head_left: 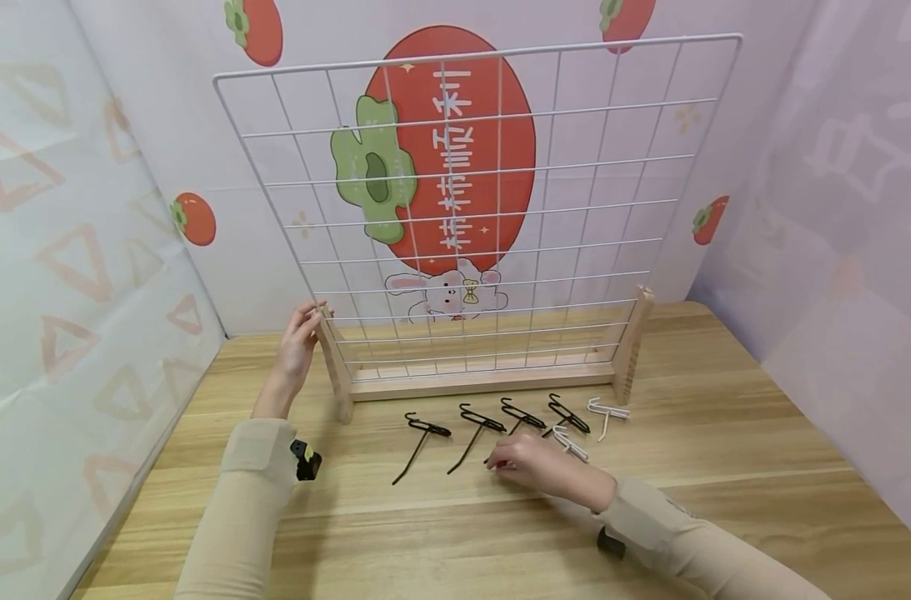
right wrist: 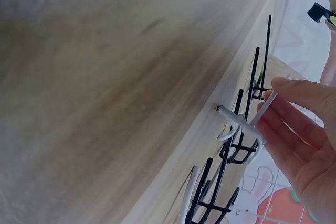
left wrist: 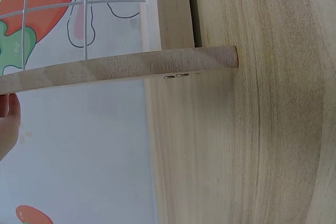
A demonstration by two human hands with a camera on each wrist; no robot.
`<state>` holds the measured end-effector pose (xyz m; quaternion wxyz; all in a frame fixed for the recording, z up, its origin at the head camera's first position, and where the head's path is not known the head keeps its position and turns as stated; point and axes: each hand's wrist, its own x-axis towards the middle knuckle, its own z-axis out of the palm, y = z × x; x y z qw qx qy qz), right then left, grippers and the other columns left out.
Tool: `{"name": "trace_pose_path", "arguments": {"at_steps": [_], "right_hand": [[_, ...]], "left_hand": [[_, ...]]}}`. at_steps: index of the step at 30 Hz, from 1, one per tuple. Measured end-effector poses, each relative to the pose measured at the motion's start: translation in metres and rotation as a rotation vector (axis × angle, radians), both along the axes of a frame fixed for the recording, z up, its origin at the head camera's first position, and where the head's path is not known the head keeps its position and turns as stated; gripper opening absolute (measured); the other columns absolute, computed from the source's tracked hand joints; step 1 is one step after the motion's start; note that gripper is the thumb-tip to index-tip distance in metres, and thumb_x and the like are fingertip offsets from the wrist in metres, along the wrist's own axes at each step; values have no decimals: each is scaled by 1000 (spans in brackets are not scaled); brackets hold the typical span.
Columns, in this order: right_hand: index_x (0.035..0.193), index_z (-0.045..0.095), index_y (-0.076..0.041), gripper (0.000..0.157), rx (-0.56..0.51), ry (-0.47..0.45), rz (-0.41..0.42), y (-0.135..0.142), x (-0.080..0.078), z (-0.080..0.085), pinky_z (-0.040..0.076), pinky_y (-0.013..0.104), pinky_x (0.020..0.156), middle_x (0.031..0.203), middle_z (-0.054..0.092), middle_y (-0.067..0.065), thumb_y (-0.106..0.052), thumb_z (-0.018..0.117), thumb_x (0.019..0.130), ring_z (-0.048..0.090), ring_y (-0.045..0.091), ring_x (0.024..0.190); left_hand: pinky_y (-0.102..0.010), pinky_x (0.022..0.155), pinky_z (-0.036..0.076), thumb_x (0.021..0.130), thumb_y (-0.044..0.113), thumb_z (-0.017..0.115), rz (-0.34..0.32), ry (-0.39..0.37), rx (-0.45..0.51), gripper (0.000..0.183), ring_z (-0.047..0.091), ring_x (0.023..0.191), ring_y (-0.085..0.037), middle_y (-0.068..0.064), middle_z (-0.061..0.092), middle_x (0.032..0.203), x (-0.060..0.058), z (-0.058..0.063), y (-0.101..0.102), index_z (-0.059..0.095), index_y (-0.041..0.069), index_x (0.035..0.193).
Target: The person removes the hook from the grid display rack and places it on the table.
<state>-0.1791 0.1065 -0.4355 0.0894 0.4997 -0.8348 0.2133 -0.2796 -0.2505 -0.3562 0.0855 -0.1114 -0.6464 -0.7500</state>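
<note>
A white wire grid panel [head_left: 478,56] stands upright in a wooden stand [head_left: 485,386]. My left hand [head_left: 297,337] holds the top of the stand's left post [head_left: 337,367]; in the left wrist view only part of that hand [left wrist: 7,127] shows, beside the post [left wrist: 121,66]. Low over the table, my right hand [head_left: 526,461] pinches a white metal hook [right wrist: 239,120] between thumb and fingers, clearly seen in the right wrist view. Several black hooks [head_left: 427,427] lie in a row before the stand. Two white hooks, one farther right [head_left: 609,409] and one beside my right wrist [head_left: 571,444], lie there too.
The wood-grain table [head_left: 395,533] runs up to a printed backdrop [head_left: 575,283] behind the grid. Light cloth walls stand at the left [head_left: 72,275] and right [head_left: 838,250]. A small black camera sits on each wrist.
</note>
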Motion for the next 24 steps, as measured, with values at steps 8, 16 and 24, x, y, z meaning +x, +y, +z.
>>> {"name": "trace_pose_path", "arguments": {"at_steps": [8, 16, 24], "right_hand": [[83, 66, -7, 10, -20, -34, -2, -1, 2, 3, 44, 11, 64, 79, 63, -1, -5, 69, 73, 60, 8, 70], [85, 65, -3, 10, -110, -92, -6, 7, 0, 17, 47, 18, 63, 81, 63, 3, -2, 67, 75, 59, 11, 72], [88, 64, -4, 15, -220, -31, -30, 24, -4, 28, 49, 23, 62, 82, 65, 5, -2, 68, 74, 61, 13, 74]], "left_hand": [[-23, 91, 26, 96, 12, 36, 19, -14, 40, 15, 43, 104, -12, 9, 53, 99, 1, 0, 0, 48, 19, 101], [-28, 102, 21, 95, 18, 39, 141, -86, -7, 23, 40, 108, -10, 9, 49, 107, 10, 2, 8, 46, 18, 117], [-31, 102, 25, 94, 11, 40, 310, -102, -169, 43, 34, 122, -19, -11, 39, 130, 26, 2, 18, 28, 3, 135]]}}
